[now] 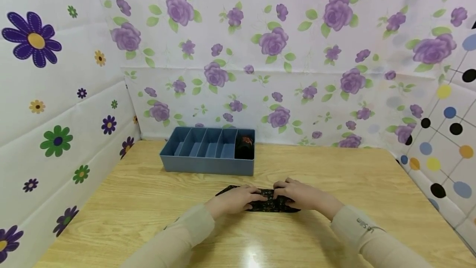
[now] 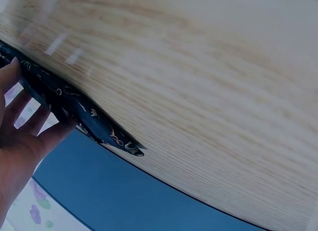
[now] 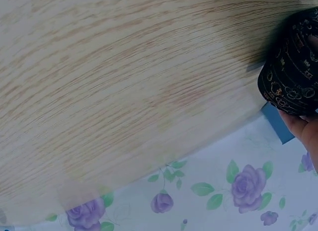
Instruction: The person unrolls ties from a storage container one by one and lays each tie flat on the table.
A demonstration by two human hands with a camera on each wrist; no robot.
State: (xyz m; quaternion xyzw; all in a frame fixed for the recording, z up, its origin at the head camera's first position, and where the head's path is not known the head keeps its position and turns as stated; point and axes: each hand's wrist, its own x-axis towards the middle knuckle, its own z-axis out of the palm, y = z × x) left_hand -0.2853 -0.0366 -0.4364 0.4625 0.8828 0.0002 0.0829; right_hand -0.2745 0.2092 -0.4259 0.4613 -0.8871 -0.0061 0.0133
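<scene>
A black cloth (image 1: 269, 206) with a small light-coloured print lies folded into a long strip on the table in front of the box. My left hand (image 1: 234, 200) grips its left part, thumb on one side and fingers on the other in the left wrist view, where the cloth (image 2: 94, 116) tapers to a pointed end. Around the right part curl the fingers of my right hand (image 1: 303, 195). In the right wrist view this end of the cloth (image 3: 290, 72) looks rounded and thick, and most of the hand is out of frame.
Behind the cloth stands a blue-grey box (image 1: 208, 165) with several compartments in a row. Its rightmost compartment holds a black bundle (image 1: 244, 150) with a red motif. Flowered sheeting (image 1: 238, 44) hangs along the back of the wooden table (image 1: 141, 202), and more covers both sides.
</scene>
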